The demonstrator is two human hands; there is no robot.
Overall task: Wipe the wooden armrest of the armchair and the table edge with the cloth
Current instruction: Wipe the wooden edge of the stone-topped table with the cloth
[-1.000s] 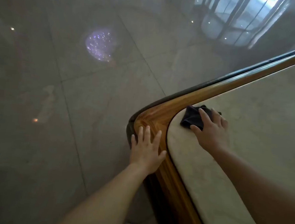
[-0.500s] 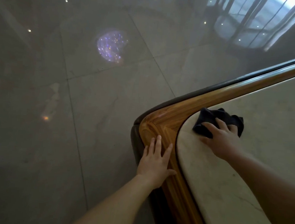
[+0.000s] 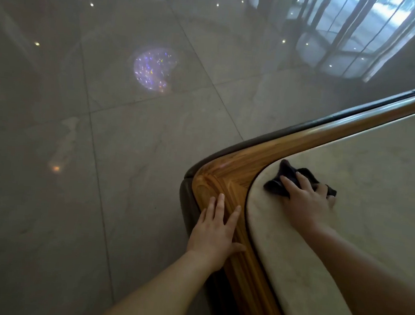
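A table fills the lower right, with a pale marble top [image 3: 378, 197] framed by a wide wooden edge [image 3: 227, 179] that bends at a rounded corner. A dark cloth [image 3: 283, 180] lies bunched on the marble just inside that corner. My right hand [image 3: 307, 203] presses down on the cloth, fingers spread over it. Flat on the wooden edge below the corner rests my left hand [image 3: 216, 233], fingers apart and holding nothing. No armchair is in view.
Glossy grey floor tiles [image 3: 99, 173] spread left of and beyond the table, with a bright sparkling reflection [image 3: 154, 68] and small light spots. Window reflections [image 3: 358, 32] show at the top right. A dark band [image 3: 189, 206] runs under the wooden edge.
My right hand has slid the cloth to the right over the marble, away from the corner. The view has shifted a little. My left hand stays pressed on the wood.
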